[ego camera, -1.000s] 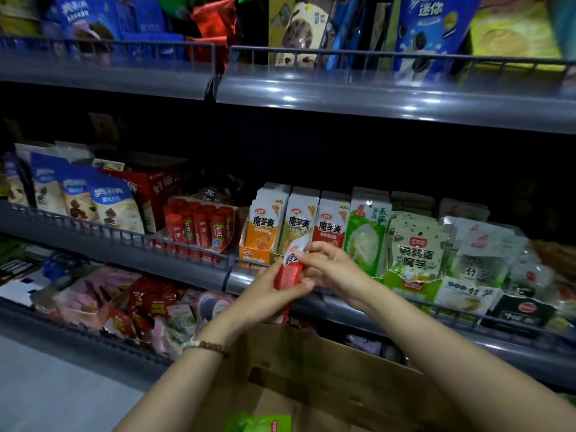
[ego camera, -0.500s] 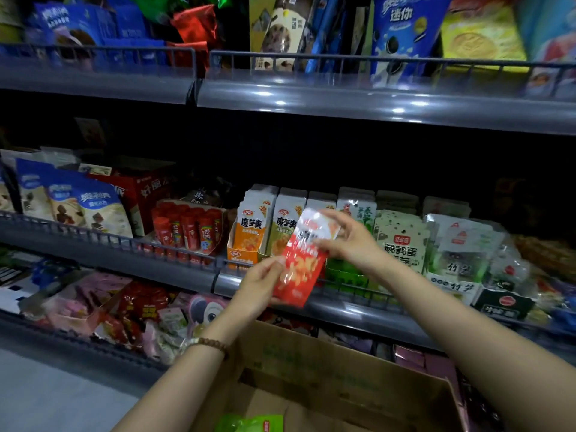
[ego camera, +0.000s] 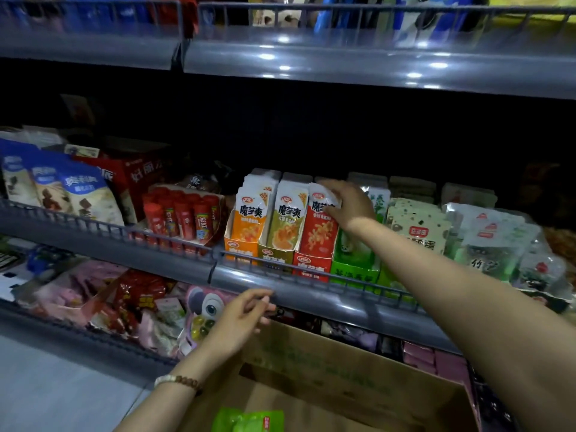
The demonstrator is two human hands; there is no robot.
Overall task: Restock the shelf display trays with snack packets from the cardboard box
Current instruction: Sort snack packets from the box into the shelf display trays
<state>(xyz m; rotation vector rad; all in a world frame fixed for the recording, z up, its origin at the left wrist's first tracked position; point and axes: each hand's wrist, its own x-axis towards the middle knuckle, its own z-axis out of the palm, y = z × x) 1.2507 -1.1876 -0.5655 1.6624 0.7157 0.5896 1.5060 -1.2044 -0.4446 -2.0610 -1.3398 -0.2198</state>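
Nearest you, the open cardboard box (ego camera: 343,369) sits below both arms, with a green packet (ego camera: 249,419) lying in it under your left wrist. Your left hand (ego camera: 240,319), a beaded bracelet (ego camera: 184,380) on its wrist, hovers above the box's far flap. Its fingers are loosely curled and hold nothing, and their tips are just short of the grey shelf edge (ego camera: 311,297). Further up and to the right of those fingertips, your right hand (ego camera: 346,207) reaches over the shelf's wire rail. The fingers go over the top edge of the red snack packet (ego camera: 321,235), the thumb lies across its white upper face, and together they pinch it lightly. That packet stands upright in the red display tray (ego camera: 311,265) directly below your fingers. Left of them stand the yellow-green tray (ego camera: 276,255) and then the orange tray (ego camera: 238,246), both filled. A green tray (ego camera: 353,271) sits under your forearm.
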